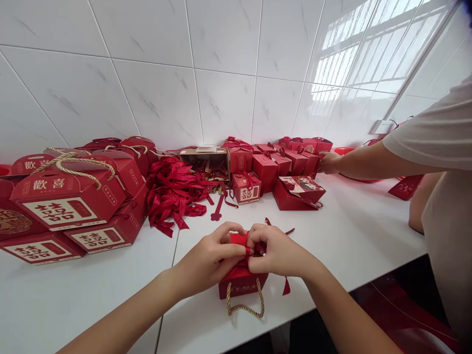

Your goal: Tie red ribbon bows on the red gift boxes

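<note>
A small red box (243, 286) with a twisted gold rope handle (245, 309) stands near the table's front edge. Over its top, my left hand (212, 255) pinches a red ribbon (248, 250) between thumb and forefinger. Close against it on the right, my right hand (276, 250) has its fingers curled on the same ribbon. The fingers hide most of the box top. A dark red tassel (286, 286) lies just right of the box, and a thin dark strip (290, 231) shows beyond my right hand.
Stacked red gift boxes (59, 196) fill the left side. Behind my hands are a heap of red ribbons (177, 189), an open carton (206, 156), a small box (247, 189) and more red boxes (265, 172). A person's arm (368, 160) reaches in from the right.
</note>
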Action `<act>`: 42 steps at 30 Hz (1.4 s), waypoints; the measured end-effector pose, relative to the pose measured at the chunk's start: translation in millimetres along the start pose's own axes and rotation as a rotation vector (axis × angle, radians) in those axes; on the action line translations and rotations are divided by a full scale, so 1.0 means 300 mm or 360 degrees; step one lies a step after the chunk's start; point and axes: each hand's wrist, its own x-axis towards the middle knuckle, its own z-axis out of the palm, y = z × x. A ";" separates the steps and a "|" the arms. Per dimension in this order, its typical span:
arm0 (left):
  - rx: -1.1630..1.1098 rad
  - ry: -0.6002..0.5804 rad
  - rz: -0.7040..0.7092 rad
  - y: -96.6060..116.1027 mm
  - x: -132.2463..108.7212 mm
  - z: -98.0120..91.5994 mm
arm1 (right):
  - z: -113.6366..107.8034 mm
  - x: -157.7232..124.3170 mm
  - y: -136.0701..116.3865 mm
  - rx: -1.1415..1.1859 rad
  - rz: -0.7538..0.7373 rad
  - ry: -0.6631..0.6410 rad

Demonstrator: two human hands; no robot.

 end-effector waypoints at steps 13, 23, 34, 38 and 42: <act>0.0044 0.0175 -0.0173 0.023 0.009 -0.019 | 0.008 -0.012 -0.003 -0.0030 0.0003 0.0112; 0.0068 0.0017 -0.0630 0.020 0.015 -0.098 | -0.044 -0.056 0.051 -0.0026 0.0116 0.0289; -0.0224 -0.0105 -0.0655 0.034 0.028 -0.078 | -0.004 -0.046 0.040 -0.0099 -0.0011 0.0384; 0.0101 -0.0093 -0.0582 0.010 0.019 -0.083 | -0.008 -0.058 0.049 -0.0094 -0.0046 0.0409; 0.0314 -0.0132 -0.0555 0.007 0.013 -0.103 | -0.021 -0.070 0.052 -0.0108 -0.0017 0.0407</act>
